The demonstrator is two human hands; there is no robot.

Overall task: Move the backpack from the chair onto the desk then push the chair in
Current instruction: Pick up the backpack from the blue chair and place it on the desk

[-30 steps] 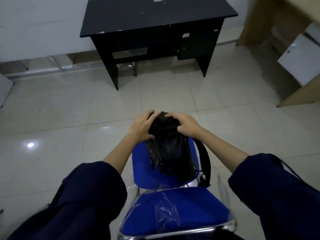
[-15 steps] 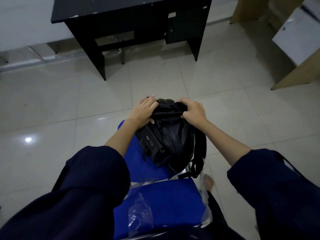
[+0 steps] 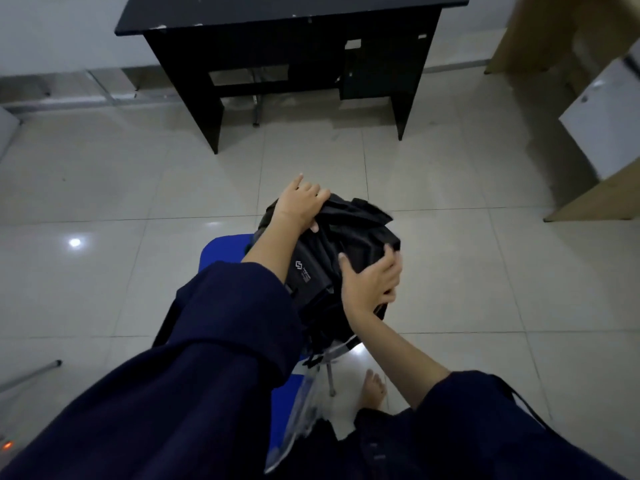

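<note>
A black backpack (image 3: 349,244) with a small white logo is held over the blue chair (image 3: 221,252), tipped toward the right. My left hand (image 3: 299,202) grips its top edge. My right hand (image 3: 370,282) clasps its lower right side. Most of the chair is hidden under my sleeves; its blue seat shows at the left and a chrome leg (image 3: 330,377) below the bag. The black desk (image 3: 287,15) stands ahead against the wall, a few floor tiles away.
A light wooden cabinet (image 3: 588,188) with a white door (image 3: 606,123) stands at the right. Pale glossy tiles lie between chair and desk. My bare foot (image 3: 374,389) is beside the chair leg. A metal bar (image 3: 31,374) lies at the left edge.
The backpack has come up off the chair back and tilted right. My right hand slid from its top down to its side. The view has swung toward the desk.
</note>
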